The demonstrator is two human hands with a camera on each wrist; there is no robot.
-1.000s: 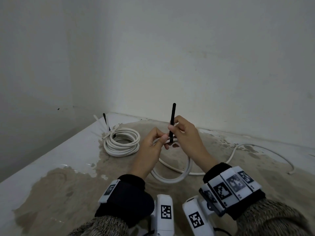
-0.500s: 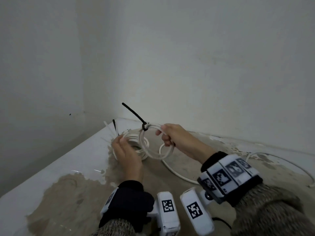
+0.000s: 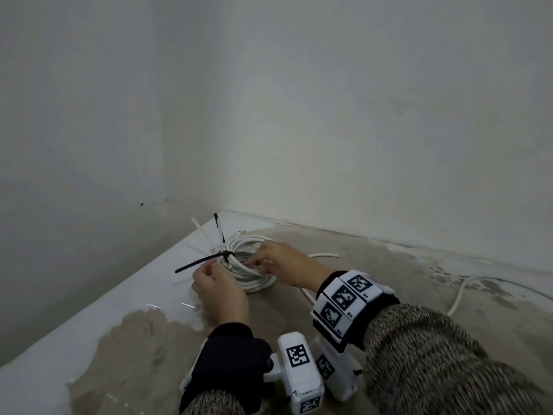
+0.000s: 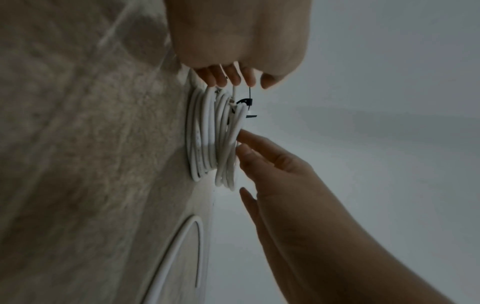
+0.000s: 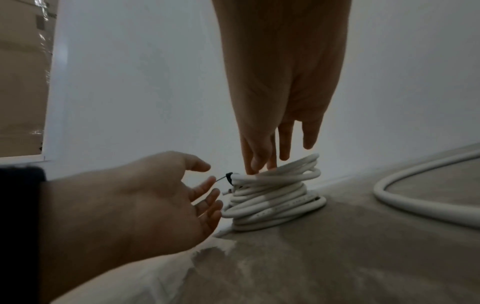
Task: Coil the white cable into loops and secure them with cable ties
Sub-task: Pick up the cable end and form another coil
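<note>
The small tied coil [image 3: 236,259] has been carried from mid-air onto the larger coil [image 3: 254,280], set down by relaxed right-hand fingertips [image 5: 255,162]; left hand [image 3: 220,292] spread beside. Judged next: loose cable [image 3: 460,292] is gathered.

Dim, flat, cool grey light, no visible source and no hard shadows. Head view bends straight lines near its edges. Both wrist views are darker, grainy, soft; nearest forearms are blurred and stretched.
</note>
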